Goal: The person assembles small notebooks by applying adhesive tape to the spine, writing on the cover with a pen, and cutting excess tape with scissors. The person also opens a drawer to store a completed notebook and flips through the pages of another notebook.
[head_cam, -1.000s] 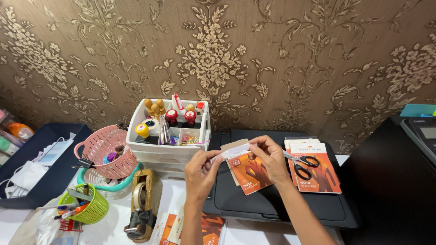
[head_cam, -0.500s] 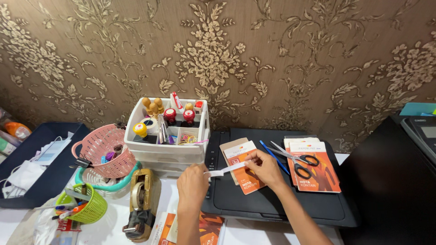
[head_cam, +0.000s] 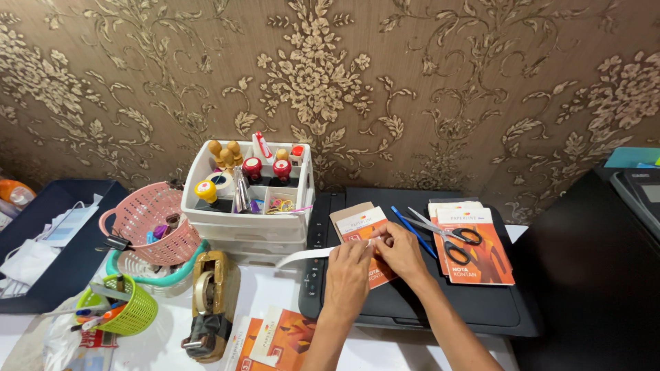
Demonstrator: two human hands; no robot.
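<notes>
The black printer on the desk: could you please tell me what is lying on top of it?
On the printer lie two orange booklets, scissors and a blue pen. Another orange booklet lies under both hands, which cover much of it.

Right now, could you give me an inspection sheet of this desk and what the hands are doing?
Surface: white table carrying a black printer.
Job's things: white paper strip over an orange booklet on the printer.
Clutter: scissors, blue pen, second booklet, white organiser, pink basket, green basket, tape dispenser.
Hands: left hand and right hand pinch the strip.
Cables: nothing seen.
Surroundings: brown floral wallpaper.
</notes>
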